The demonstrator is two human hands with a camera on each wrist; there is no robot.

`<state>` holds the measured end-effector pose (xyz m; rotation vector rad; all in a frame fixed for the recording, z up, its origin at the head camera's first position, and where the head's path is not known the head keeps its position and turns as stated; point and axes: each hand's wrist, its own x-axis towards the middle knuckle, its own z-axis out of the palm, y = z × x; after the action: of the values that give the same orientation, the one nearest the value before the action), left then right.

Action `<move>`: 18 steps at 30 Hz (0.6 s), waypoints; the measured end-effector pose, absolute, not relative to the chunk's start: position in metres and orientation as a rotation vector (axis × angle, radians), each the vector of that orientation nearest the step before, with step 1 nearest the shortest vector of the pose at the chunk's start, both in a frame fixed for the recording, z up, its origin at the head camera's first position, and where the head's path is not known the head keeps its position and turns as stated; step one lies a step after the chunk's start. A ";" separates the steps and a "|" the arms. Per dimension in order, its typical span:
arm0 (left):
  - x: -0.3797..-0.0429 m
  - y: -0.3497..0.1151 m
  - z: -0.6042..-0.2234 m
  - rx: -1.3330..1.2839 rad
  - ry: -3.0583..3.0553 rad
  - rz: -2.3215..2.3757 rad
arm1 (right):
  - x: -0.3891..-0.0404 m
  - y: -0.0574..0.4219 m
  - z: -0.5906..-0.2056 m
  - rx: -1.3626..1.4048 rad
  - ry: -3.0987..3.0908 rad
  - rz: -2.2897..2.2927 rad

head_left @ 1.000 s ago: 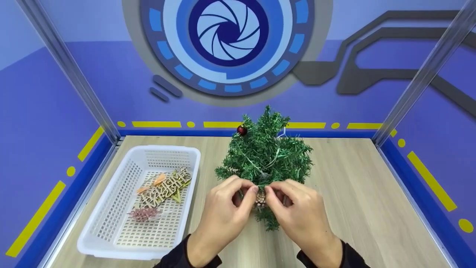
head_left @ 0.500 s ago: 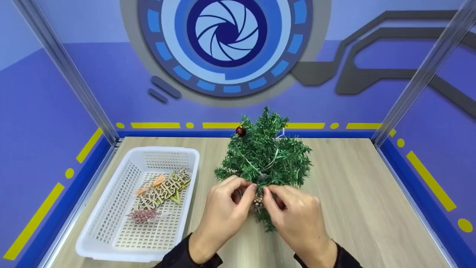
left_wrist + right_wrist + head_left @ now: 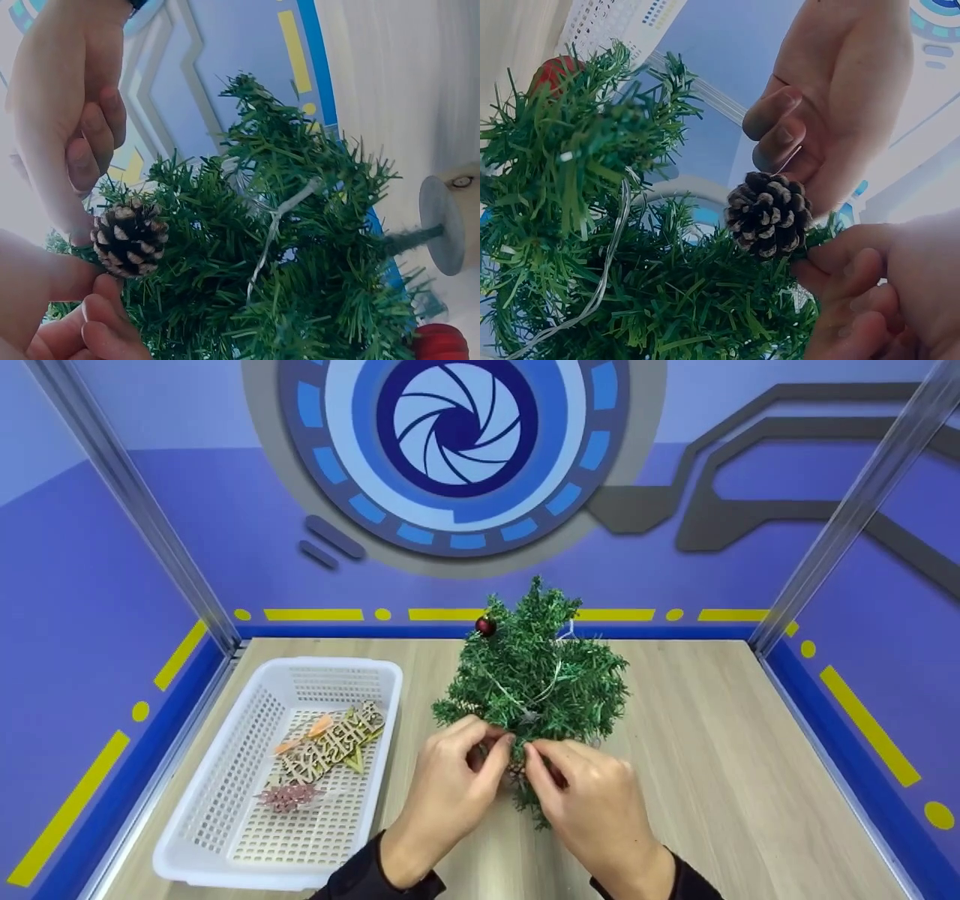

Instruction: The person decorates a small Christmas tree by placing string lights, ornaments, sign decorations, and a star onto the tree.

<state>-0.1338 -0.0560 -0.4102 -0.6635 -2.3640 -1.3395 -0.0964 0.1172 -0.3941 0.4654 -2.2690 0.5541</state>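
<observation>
A small artificial Christmas tree (image 3: 540, 675) stands in front of me, wound with a clear wire of lights (image 3: 271, 232). A brown pinecone (image 3: 769, 214) with pale-tipped scales hangs at its near side, just below my fingertips. My left hand (image 3: 459, 769) pinches thumb and forefinger together beside the branch, and a thin string (image 3: 789, 159) shows near its fingers in the right wrist view. My right hand (image 3: 589, 795) pinches close by, its fingertips at the green branch end next to the pinecone. In the head view, the hands mostly hide the pinecone.
On the left stands a white perforated basket (image 3: 169, 851). It holds a wooden letter sign (image 3: 334, 746), a pink glittery snowflake-like ornament (image 3: 289, 795) and orange pieces (image 3: 319, 726). A dark red bauble (image 3: 486, 625) hangs on the tree's upper left. Printed walls enclose the wooden table (image 3: 750, 780).
My right hand has moved a little left and down, bringing its fingertips closer to those of my left. The string stretched between them no longer shows in the head view.
</observation>
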 end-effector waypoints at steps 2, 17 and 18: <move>-0.135 -0.058 -0.410 -0.680 -2.368 -1.326 | -0.096 0.118 -0.395 0.482 -2.285 0.552; -0.133 -0.070 -0.414 -0.771 -2.370 -1.298 | -0.087 0.135 -0.410 0.627 -2.177 0.822; -0.132 -0.071 -0.413 -0.765 -2.370 -1.289 | -0.086 0.137 -0.409 0.636 -2.161 0.851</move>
<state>-0.1323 -0.0712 -0.4131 -0.7647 -2.3703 -1.2892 -0.0863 0.1373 -0.4091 0.6361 -2.1608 0.8506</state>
